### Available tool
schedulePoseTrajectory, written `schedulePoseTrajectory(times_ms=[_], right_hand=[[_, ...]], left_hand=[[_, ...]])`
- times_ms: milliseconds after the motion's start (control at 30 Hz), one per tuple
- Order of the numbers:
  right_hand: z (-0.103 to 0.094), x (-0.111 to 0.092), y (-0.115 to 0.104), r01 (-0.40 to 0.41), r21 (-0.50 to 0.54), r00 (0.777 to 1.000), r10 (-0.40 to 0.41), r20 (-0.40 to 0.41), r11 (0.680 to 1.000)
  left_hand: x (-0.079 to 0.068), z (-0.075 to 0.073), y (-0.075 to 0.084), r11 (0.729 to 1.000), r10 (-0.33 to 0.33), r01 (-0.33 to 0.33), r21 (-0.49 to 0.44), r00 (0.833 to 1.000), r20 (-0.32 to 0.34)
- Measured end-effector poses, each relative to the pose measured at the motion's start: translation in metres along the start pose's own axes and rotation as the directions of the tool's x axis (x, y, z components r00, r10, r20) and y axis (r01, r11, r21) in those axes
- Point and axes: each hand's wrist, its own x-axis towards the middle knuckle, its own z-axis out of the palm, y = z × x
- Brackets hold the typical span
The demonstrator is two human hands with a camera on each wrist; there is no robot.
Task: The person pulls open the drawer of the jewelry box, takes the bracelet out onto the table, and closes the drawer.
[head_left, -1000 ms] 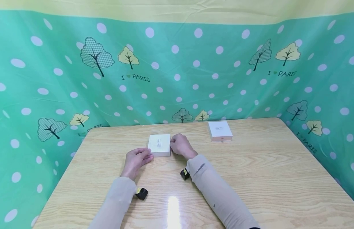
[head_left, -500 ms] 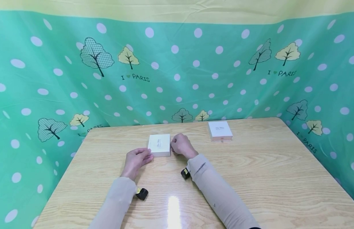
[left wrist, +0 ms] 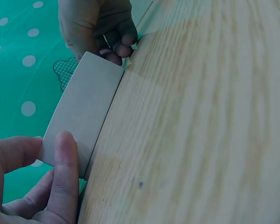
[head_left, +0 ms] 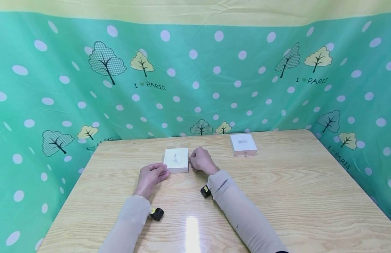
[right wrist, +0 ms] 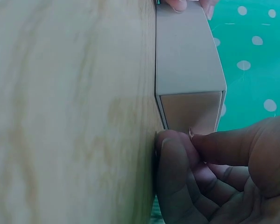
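Covering the back and both sides, a green cloth [head_left: 183,80] printed with pale dots, trees and lettering hangs around a wooden table [head_left: 309,196]. Two pale sleeves [head_left: 246,218] reach over the tabletop, one to each hand. The left hand [head_left: 148,179] bends in at the near left corner of a white box; one fingertip sits on the top edge and another digit lies flat against the near wall, so the corner is gripped between them. At the opposite side, the right hand [head_left: 200,160] has its thumb and forefinger pressed together, the other fingers folded in beneath. The white box [head_left: 176,160] lies flat on the table between the hands, lettering on its top. A second box [head_left: 243,143], likewise lettered, lies farther right near the back edge, apart from both hands. On the first one, a pinkish drawer front [right wrist: 196,109] faces the right hand. Smallest is a pink tab [right wrist: 191,132] on that front, pinched at the thumb tip and mostly hidden by the fingers.
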Motion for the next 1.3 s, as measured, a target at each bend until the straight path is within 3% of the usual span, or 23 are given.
schedulePoseTrajectory(times_ms=[733, 1300], right_hand=[[-0.002, 0.002, 0.004, -0.052, -0.029, 0.999, 0.053, 0.005, 0.998], [-0.007, 0.003, 0.011, -0.020, -0.019, 1.000, 0.020, -0.008, 1.000]], left_hand=[[0.000, 0.001, 0.000, 1.000, 0.001, -0.001, -0.001, 1.000, -0.004], [-0.001, 0.000, 0.000, 1.000, 0.002, -0.002, 0.004, 1.000, -0.005]])
